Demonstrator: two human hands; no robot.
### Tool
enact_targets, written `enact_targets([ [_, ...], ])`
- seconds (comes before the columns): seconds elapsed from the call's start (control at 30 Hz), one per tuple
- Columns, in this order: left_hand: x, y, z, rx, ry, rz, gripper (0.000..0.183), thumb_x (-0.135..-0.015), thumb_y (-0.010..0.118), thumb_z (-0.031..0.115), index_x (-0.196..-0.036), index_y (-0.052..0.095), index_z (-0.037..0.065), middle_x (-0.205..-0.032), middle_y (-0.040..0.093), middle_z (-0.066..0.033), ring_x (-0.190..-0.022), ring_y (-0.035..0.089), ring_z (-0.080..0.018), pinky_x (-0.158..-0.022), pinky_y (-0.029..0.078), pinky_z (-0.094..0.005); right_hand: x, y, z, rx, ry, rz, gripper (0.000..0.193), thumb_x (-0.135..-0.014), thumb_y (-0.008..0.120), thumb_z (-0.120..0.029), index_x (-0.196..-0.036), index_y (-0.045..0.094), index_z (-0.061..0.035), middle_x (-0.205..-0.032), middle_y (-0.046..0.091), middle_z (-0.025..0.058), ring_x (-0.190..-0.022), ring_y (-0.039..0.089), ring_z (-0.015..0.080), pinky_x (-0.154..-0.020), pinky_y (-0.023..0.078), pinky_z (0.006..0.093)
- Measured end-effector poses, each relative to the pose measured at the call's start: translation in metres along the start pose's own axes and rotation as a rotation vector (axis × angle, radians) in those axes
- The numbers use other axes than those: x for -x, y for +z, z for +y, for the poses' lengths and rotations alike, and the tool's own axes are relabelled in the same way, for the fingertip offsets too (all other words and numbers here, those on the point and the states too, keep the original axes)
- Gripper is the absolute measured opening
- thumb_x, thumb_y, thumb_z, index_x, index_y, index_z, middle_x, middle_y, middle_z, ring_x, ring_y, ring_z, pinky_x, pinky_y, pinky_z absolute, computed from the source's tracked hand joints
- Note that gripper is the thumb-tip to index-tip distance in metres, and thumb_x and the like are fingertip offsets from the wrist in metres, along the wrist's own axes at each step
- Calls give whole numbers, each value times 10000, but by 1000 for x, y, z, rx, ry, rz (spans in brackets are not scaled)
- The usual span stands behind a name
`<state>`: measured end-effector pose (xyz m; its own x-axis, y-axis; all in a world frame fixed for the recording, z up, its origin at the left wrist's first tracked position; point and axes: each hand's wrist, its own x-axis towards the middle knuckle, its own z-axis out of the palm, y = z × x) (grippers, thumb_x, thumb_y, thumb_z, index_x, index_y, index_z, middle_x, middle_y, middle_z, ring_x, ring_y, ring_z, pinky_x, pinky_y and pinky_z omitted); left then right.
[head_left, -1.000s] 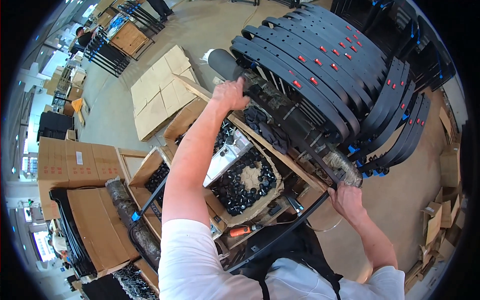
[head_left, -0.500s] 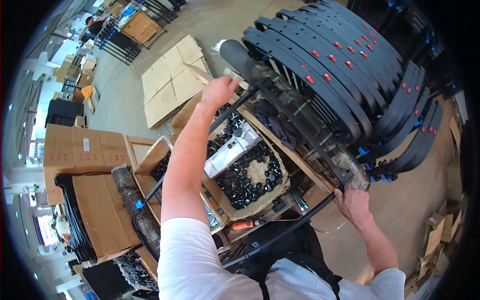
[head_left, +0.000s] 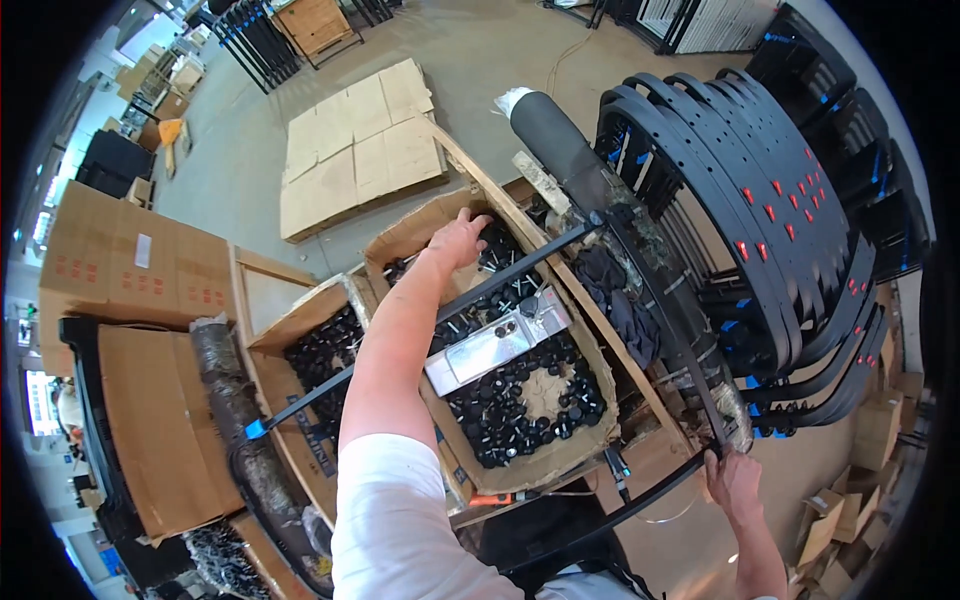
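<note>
My left hand [head_left: 458, 242] reaches into the far end of a cardboard box [head_left: 395, 228] of black screw-in feet [head_left: 490, 440], its fingers apart over the pieces; the fingertips are partly hidden. A black metal frame [head_left: 665, 310] lies across the box and the padded roll [head_left: 560, 140] beyond it. Its long bar passes under my left forearm to a blue-taped end [head_left: 258, 429]. With my right hand [head_left: 735, 482] I grip the frame's near right corner. A shiny silver-white tray [head_left: 480, 358] rests on the feet in the box.
Curved black panels with red clips [head_left: 740, 170] stand stacked at the right. A power tool [head_left: 618, 470] hangs by the bench edge, and an orange-handled tool [head_left: 490, 499] lies near it. Flattened cardboard [head_left: 360, 150] lies on the floor ahead; large cartons [head_left: 130, 260] stand left.
My left hand has left the frame's far corner and moved down into the box of feet. My right hand stays on the near corner. The view has shifted.
</note>
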<state>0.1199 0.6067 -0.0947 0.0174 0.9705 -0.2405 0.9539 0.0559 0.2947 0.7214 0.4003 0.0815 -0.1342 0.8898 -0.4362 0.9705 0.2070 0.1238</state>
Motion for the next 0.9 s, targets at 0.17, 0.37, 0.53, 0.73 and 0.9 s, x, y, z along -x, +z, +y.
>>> enact_targets([
  [0.17,-28,13,-20,-103,53,-90,467,-971,715,252,-1395,547,151,-1344,576,-283,-1193,653,-447,-1013,544,-529,-2,2,-12,39,22,-33,383,-1002,611,-359,-946,666,15,-735,709,243,-714,723,427,-691,579,526],
  [0.37,-15,1,-7,43,64,14,369,-951,728,232,-1257,580,90,-1259,596,-291,-1110,671,-457,-957,558,-523,-1,1,-11,93,53,-31,397,-1004,608,-368,-918,675,13,-743,715,243,-725,727,431,-706,584,525],
  [0.53,41,-51,-18,1044,-207,155,343,-974,748,234,-1195,585,29,-1044,655,-116,-982,711,-238,-886,587,-376,-4,-8,-7,62,30,-49,418,-995,624,-401,-945,702,6,-780,728,241,-774,736,425,-729,585,525],
  [0.73,202,-116,45,1195,-236,315,260,-962,776,233,-1097,613,80,-939,645,-12,-865,605,-118,-767,502,-277,-17,-102,-80,-332,-277,195,329,-893,759,-296,-1092,718,-37,-996,730,179,-970,708,387,-847,574,461],
  [0.9,340,-57,154,1161,-231,-22,327,-1002,749,362,-1120,643,76,-965,645,5,-889,574,-100,-768,510,-294,-15,-116,-193,-614,-994,167,610,-879,795,-189,-1451,584,-161,-1318,630,154,-1137,659,374,-959,558,438],
])
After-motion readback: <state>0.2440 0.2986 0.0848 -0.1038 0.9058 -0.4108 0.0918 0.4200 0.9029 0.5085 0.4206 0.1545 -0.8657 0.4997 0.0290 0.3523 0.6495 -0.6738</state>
